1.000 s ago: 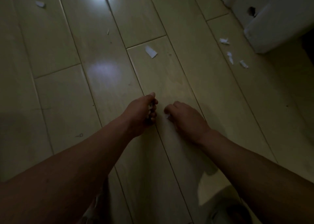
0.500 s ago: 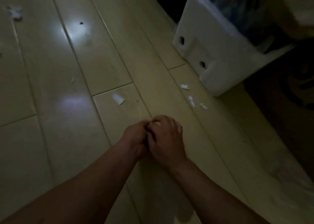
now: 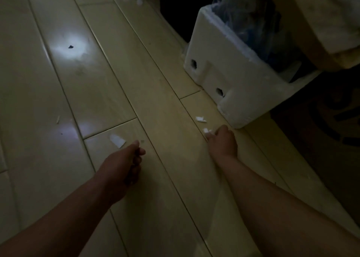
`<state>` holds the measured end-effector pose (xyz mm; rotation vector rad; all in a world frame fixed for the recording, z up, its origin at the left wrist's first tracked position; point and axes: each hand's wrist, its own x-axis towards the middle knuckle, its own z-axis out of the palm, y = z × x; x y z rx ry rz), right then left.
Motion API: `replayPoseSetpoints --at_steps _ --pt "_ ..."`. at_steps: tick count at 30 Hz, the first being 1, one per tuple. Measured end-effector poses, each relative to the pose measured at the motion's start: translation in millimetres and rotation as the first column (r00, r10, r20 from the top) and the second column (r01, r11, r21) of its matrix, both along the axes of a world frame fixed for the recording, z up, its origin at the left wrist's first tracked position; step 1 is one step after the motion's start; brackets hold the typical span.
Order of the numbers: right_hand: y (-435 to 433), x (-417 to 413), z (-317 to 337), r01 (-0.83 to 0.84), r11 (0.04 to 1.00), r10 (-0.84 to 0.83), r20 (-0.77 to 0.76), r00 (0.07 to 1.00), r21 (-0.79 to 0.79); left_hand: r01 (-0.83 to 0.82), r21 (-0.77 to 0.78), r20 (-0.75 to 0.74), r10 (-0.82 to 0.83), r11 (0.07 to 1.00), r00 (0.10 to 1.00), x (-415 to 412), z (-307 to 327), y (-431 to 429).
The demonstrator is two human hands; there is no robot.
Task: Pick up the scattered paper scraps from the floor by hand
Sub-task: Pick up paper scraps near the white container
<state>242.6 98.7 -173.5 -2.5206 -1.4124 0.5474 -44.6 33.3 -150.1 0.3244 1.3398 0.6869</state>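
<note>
Two bare forearms are seen reaching up from the bottom edge of a dim frame over a glossy floor of pale, long wooden planks (image 3: 120, 85), where soft patches of reflected light are caught at the upper left and centre left. The left hand (image 3: 124, 159) is held in a loose fist at lower centre, its fingers curled inward; whether anything is enclosed cannot be told. Just beyond its knuckles, a white, roughly trapezoidal paper scrap (image 3: 117, 140) is seen lying flat on the boards. The right hand (image 3: 223, 139), at centre right, is lowered to the floor with its fingertips pinched around a small, crumpled white paper scrap (image 3: 206, 130). A second folded white paper scrap (image 3: 200, 119) is shown just above it, apart from the fingers. A thin white sliver of paper (image 3: 57, 119) is visible at centre left, and a tiny dark fleck (image 3: 70, 46) is set within the bright reflection at the upper left. A white foam box with a rough, grainy surface and two dark round holes in its side (image 3: 229, 71) is seen at the upper right, close to the right hand, lined with a crinkled translucent bluish plastic bag (image 3: 251, 19). A dark patterned mat (image 3: 331, 124) is partly shown at the right edge.
</note>
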Motion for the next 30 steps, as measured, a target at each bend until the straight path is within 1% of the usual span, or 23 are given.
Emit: replayPoseSetpoints --at_steps 2,4,7,8,10,14,15,17,19,22,23,25,26,27,29,30 --pt "11.5 -1.3 -1.8 -0.055 0.998 0.056 -0.008 0.998 0.033 0.002 -0.042 -0.020 -0.003 0.999 1.000 -1.9 -2.6 -11.5" --pt "19.6 -1.6 -1.7 -0.098 0.992 0.102 -0.050 0.993 0.083 -0.002 -0.069 -0.035 -0.001 0.998 0.999 -1.3 -3.9 -22.4" --pt "35.2 -5.9 0.3 -0.144 0.970 0.172 -0.138 0.975 0.194 0.005 -0.058 -0.021 -0.007 0.998 1.000 3.1 -4.6 -33.6" --pt "41.1 -8.8 0.3 -0.156 0.967 0.188 -0.151 0.970 0.203 0.003 -0.053 -0.019 -0.004 0.999 1.000 3.4 -4.5 -34.9" --pt "51.8 -12.9 -1.4 -0.213 0.962 0.235 -0.123 0.964 0.171 -0.010 -0.049 -0.024 0.009 0.999 1.000 2.2 -3.2 -31.7" --pt "64.3 -14.6 -4.6 -0.355 0.935 0.355 0.038 0.934 0.001 -0.072 -0.024 -0.024 0.072 0.997 0.997 -6.5 -4.5 -13.0" --pt "63.8 -17.2 -2.6 -0.364 0.931 0.365 0.045 0.930 -0.034 -0.100 -0.023 -0.004 0.100 0.995 0.995 -8.6 -4.5 -7.0" --pt "56.9 -33.8 7.2 -0.376 0.926 0.375 -0.023 0.927 -0.042 -0.165 -0.043 0.084 0.168 0.985 0.982 -8.8 -2.7 4.2" --pt "39.4 -74.4 21.3 -0.428 0.904 0.427 -0.127 0.896 0.020 -0.247 -0.074 0.188 0.256 0.966 0.948 -7.9 1.6 10.9" --pt "-7.8 -157.2 38.9 -0.526 0.832 0.555 -0.274 0.785 0.178 -0.319 -0.129 0.337 0.344 0.939 0.876 -5.7 11.8 16.0" --pt "-24.1 -180.5 42.1 -0.559 0.806 0.591 -0.279 0.757 0.192 -0.329 -0.152 0.366 0.362 0.932 0.857 -6.7 13.9 15.7" --pt "-43.5 -212.9 44.6 -0.623 0.766 0.643 -0.195 0.741 0.158 -0.381 -0.170 0.348 0.417 0.909 0.839 -18.1 12.0 11.8" --pt "-47.6 -222.0 43.7 -0.636 0.758 0.652 -0.192 0.733 0.147 -0.415 -0.152 0.313 0.442 0.897 0.841 -27.1 8.8 9.8" --pt "-49.7 -229.0 43.4 -0.638 0.752 0.658 -0.243 0.712 0.167 -0.436 -0.124 0.263 0.453 0.891 0.852 -37.1 3.9 10.0" --pt "-49.1 -240.6 42.1 -0.591 0.756 0.654 -0.361 0.665 0.282 -0.484 -0.075 0.163 0.490 0.872 0.856 -57.8 -2.8 15.3" --pt "-46.1 -243.8 38.3 -0.527 0.780 0.625 -0.381 0.682 0.337 -0.525 -0.063 0.127 0.529 0.849 0.839 -67.1 -5.8 18.5"
